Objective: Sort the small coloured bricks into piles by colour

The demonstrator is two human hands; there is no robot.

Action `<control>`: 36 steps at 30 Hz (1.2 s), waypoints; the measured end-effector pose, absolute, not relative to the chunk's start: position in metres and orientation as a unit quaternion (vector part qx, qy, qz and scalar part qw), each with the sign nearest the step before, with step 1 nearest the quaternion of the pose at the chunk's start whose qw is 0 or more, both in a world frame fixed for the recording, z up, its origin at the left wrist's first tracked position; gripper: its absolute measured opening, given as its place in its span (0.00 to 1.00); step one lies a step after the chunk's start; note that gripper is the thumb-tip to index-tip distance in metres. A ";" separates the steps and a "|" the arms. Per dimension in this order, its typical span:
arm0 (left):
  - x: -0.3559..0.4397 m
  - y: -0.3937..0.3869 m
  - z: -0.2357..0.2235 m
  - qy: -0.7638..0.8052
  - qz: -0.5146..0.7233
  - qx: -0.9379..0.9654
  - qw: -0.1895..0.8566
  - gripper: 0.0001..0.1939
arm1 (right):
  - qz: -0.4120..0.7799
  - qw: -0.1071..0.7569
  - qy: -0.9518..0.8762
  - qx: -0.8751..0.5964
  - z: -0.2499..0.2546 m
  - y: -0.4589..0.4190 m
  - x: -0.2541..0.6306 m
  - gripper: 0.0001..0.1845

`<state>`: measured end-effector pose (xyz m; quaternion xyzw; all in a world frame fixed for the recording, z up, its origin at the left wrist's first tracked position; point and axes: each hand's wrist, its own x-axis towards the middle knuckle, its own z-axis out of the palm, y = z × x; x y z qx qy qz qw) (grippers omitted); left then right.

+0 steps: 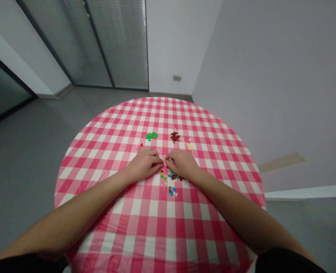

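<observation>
My left hand (145, 163) and my right hand (182, 163) rest on the checked cloth at the middle of the round table, with their fingertips almost meeting. Whether the fingers pinch something tiny between them is hidden. Just below the hands lie mixed multicoloured tiny bricks (170, 175), with a smaller mixed pile (172, 191) nearer me. Beyond the hands are a green pile of tiny bricks (152, 136), a dark red pile (175, 137) and a few pale yellow bricks (190, 146).
The round table's pink-and-white checked cloth (113, 129) ends in a curved edge, with grey floor (37, 151) beyond it on both sides. Behind stand a glass partition with blinds (122, 41) and a pale wall (270, 76).
</observation>
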<state>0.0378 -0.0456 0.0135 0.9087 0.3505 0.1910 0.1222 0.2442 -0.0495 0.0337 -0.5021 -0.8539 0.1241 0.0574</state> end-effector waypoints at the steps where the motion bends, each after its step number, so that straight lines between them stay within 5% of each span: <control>1: 0.040 -0.046 0.013 0.354 0.192 0.907 0.121 0.08 | 0.125 0.055 -0.855 -0.500 0.035 -0.050 0.244 0.12; 12: 0.043 -0.043 0.007 0.367 0.195 0.900 0.127 0.08 | 0.141 0.120 -0.848 -0.496 0.029 -0.044 0.253 0.11; 23: -0.004 0.010 -0.002 0.558 0.278 0.780 0.054 0.14 | 0.152 0.089 -0.850 -0.497 0.023 -0.039 0.249 0.13; 36: 0.002 0.010 -0.008 0.540 0.263 0.797 0.064 0.13 | 0.093 0.062 -0.847 -0.520 0.027 -0.041 0.245 0.18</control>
